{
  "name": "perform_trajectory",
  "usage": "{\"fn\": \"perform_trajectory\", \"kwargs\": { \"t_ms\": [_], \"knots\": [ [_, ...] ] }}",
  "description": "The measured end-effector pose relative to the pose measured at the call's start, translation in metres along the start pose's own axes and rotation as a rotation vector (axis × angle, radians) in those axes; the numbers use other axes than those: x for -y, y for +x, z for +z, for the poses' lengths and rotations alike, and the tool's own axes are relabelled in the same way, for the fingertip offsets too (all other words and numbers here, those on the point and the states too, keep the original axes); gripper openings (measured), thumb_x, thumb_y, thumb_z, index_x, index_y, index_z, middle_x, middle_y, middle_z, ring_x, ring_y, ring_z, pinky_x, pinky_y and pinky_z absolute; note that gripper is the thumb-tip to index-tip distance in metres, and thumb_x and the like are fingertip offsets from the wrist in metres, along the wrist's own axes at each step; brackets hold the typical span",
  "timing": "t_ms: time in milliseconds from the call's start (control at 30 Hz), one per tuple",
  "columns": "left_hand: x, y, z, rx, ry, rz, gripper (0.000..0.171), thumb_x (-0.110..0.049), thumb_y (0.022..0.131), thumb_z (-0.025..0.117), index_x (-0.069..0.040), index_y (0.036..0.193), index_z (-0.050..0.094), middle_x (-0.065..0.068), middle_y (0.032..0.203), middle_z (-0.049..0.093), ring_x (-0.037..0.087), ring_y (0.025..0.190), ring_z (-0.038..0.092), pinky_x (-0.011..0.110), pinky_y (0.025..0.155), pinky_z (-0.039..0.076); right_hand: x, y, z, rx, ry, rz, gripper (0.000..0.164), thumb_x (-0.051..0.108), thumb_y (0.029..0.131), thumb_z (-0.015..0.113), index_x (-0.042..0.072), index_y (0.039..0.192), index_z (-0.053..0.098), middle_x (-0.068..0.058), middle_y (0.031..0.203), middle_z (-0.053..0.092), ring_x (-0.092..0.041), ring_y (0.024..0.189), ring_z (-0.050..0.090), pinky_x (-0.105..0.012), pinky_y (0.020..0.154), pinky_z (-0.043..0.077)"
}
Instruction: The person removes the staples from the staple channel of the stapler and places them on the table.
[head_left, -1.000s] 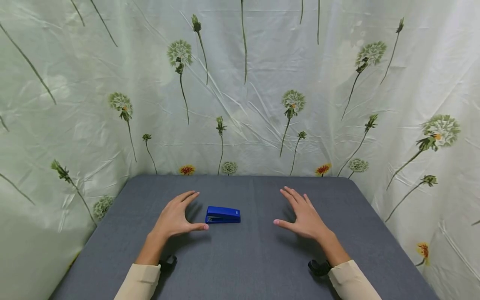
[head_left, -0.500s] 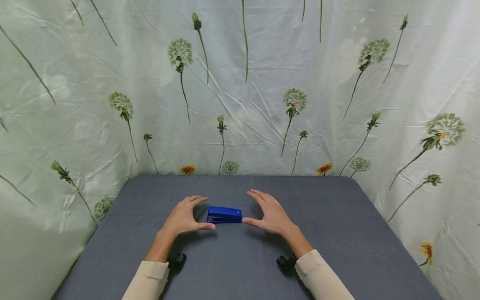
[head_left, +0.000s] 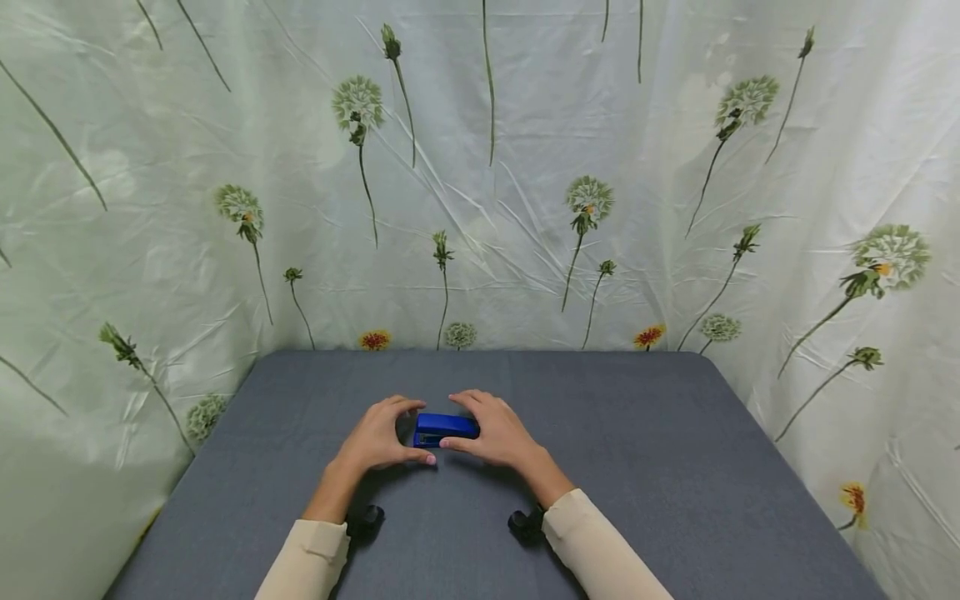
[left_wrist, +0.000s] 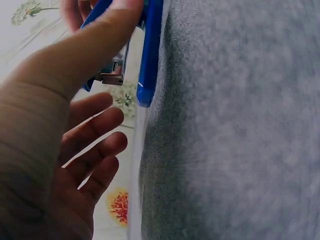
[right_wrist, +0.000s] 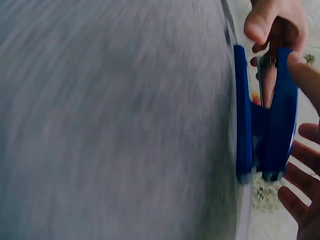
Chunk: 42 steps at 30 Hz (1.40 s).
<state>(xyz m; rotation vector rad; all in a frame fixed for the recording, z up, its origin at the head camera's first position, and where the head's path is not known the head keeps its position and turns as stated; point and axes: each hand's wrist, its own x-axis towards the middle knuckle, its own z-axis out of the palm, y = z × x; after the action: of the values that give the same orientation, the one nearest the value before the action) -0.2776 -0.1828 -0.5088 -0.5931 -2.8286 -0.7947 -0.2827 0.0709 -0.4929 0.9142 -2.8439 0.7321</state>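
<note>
A blue stapler (head_left: 450, 427) lies on the grey cloth-covered table, its top arm raised at an angle from its base at the left end. My left hand (head_left: 378, 433) curves around that left end, thumb in front and fingers behind, with a gap showing between palm and stapler. Around the right end is my right hand (head_left: 495, 429), its thumb crossing in front of the stapler and partly hiding it. In the right wrist view, the fingers of my right hand (right_wrist: 306, 165) are spread beside the stapler (right_wrist: 280, 120); whether the thumb touches it I cannot tell.
The grey table (head_left: 637, 500) reaches back to a pale curtain (head_left: 510, 250) printed with dandelions. Black wrist straps with cameras (head_left: 525, 527) sit beneath both wrists, just above the cloth.
My right hand has moved left from the table's right side to the stapler's right end. My left hand has shifted slightly right. The stapler stays in place.
</note>
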Motion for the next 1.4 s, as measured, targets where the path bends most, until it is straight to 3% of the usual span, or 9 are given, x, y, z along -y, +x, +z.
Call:
{"fn": "perform_trajectory", "kwargs": {
  "t_ms": [167,400,833,1100,1400],
  "knots": [
    [0.004,0.002,0.002,-0.004,-0.038,0.033,0.080,-0.060,0.062,0.094,-0.014,0.124,0.073,-0.003,0.104,0.068,0.014,0.092,0.060,0.041,0.083,0.051,0.007,0.006,0.008,0.013,0.005,0.001,0.069,0.059,0.093,0.069,0.018,0.147,0.057,-0.004,0.139,0.062,-0.025,0.127,0.059,-0.049,0.105,0.048],
    [0.006,0.002,0.004,-0.028,-0.088,0.007,0.055,-0.045,0.069,0.096,-0.015,0.111,0.077,-0.009,0.094,0.070,0.007,0.084,0.061,0.034,0.079,0.052,0.015,0.012,0.017,-0.007,-0.011,-0.045,0.053,0.053,0.097,0.068,0.019,0.137,0.065,-0.002,0.128,0.066,-0.021,0.118,0.062,-0.043,0.100,0.049],
    [0.003,0.007,0.011,-0.066,-0.194,-0.003,0.024,-0.021,0.079,0.091,-0.013,0.099,0.079,-0.003,0.089,0.075,0.007,0.078,0.065,0.027,0.072,0.053,0.024,0.021,0.020,-0.054,0.014,-0.066,0.040,0.049,0.099,0.066,0.020,0.127,0.071,0.001,0.119,0.068,-0.018,0.109,0.062,-0.040,0.095,0.049],
    [0.006,0.006,0.015,-0.060,-0.257,-0.020,0.020,-0.023,0.083,0.089,-0.014,0.098,0.080,-0.002,0.091,0.076,0.009,0.081,0.068,0.027,0.073,0.054,0.026,0.022,0.021,-0.055,0.035,-0.070,0.037,0.047,0.099,0.067,0.021,0.125,0.072,0.002,0.116,0.067,-0.017,0.108,0.062,-0.039,0.094,0.050],
    [0.009,0.004,0.014,-0.060,-0.259,-0.045,0.018,-0.029,0.083,0.089,-0.020,0.096,0.081,-0.007,0.093,0.077,0.006,0.084,0.068,0.027,0.078,0.054,0.028,0.024,0.017,-0.042,0.046,-0.073,0.038,0.047,0.101,0.064,0.021,0.128,0.071,0.002,0.119,0.067,-0.017,0.108,0.063,-0.040,0.096,0.049]
  ]
}}
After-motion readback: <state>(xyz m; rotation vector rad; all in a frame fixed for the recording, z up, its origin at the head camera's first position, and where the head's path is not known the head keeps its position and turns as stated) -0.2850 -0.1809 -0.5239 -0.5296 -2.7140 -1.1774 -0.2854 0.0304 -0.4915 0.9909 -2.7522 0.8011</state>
